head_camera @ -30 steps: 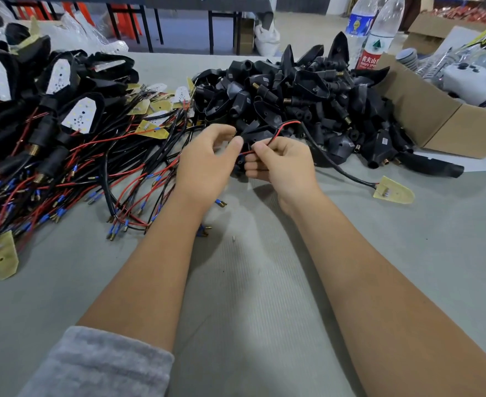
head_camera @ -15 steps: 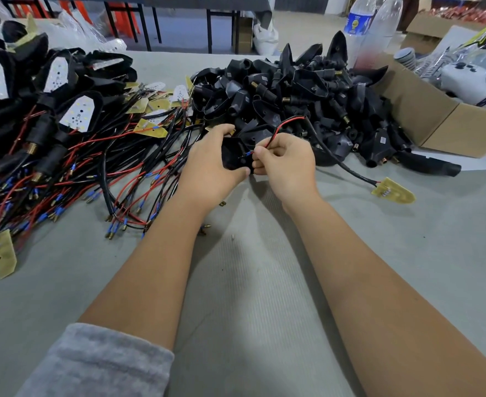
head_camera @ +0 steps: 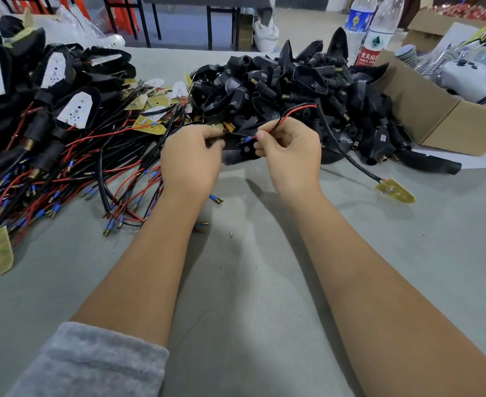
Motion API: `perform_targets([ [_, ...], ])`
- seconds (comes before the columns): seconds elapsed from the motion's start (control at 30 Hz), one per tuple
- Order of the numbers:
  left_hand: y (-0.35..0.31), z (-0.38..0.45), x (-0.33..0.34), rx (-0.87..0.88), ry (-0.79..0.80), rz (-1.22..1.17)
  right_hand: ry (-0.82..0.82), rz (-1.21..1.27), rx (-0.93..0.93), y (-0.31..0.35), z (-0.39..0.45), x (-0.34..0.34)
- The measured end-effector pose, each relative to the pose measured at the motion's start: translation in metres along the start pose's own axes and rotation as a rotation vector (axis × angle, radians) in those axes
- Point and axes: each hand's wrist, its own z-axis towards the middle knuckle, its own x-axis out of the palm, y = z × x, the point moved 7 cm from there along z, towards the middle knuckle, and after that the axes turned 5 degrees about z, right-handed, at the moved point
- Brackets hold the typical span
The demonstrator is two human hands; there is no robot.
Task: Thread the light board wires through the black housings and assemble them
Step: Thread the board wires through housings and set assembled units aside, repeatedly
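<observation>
My left hand [head_camera: 191, 161] grips a black housing [head_camera: 240, 151] at the middle of the grey table. My right hand [head_camera: 291, 154] pinches the red and black wires [head_camera: 290, 113] by their blue-tipped ends, right at the housing's opening. The wires loop up over my right hand and run as a black cable [head_camera: 350, 161] down to a yellow light board [head_camera: 395, 190] lying on the table to the right.
A heap of empty black housings [head_camera: 293, 84] lies behind my hands. Left of it sprawl loose wired boards [head_camera: 92, 167] and assembled units [head_camera: 72, 110]. A cardboard box [head_camera: 425, 113] and two water bottles [head_camera: 375, 38] stand at the back right.
My left hand has picked up a black housing and holds it between both hands. My right hand has brought the wire ends to the housing's opening.
</observation>
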Motion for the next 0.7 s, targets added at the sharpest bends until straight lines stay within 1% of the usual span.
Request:
perform_targets([
  [0.07, -0.001, -0.002, -0.003, -0.041, -0.034, -0.100, 0.008, 0.032, -0.014, 0.003, -0.002, 0.002],
  [0.1, -0.001, -0.002, -0.001, -0.061, -0.021, -0.182, 0.016, 0.039, -0.017, 0.004, -0.002, 0.003],
  [0.23, 0.002, -0.005, 0.023, -0.239, 0.154, -0.716, 0.040, -0.011, -0.041, 0.008, -0.003, 0.004],
  [0.33, 0.002, -0.010, 0.040, -0.368, 0.245, -0.992, 0.043, 0.019, -0.024, 0.009, -0.003, 0.003],
  [0.4, 0.003, -0.011, 0.045, -0.429, 0.263, -1.106, 0.038, 0.092, 0.011, 0.007, -0.004, 0.002],
  [0.5, 0.004, -0.011, 0.046, -0.479, 0.247, -1.265, 0.024, 0.181, 0.053, 0.004, -0.005, 0.001],
  [0.6, 0.000, -0.011, 0.046, -0.476, 0.275, -1.367, 0.012, 0.226, 0.090, 0.001, -0.006, 0.001],
  [0.7, -0.007, -0.013, 0.047, -0.441, 0.326, -1.384, -0.008, 0.301, 0.141, -0.005, -0.006, 0.001],
])
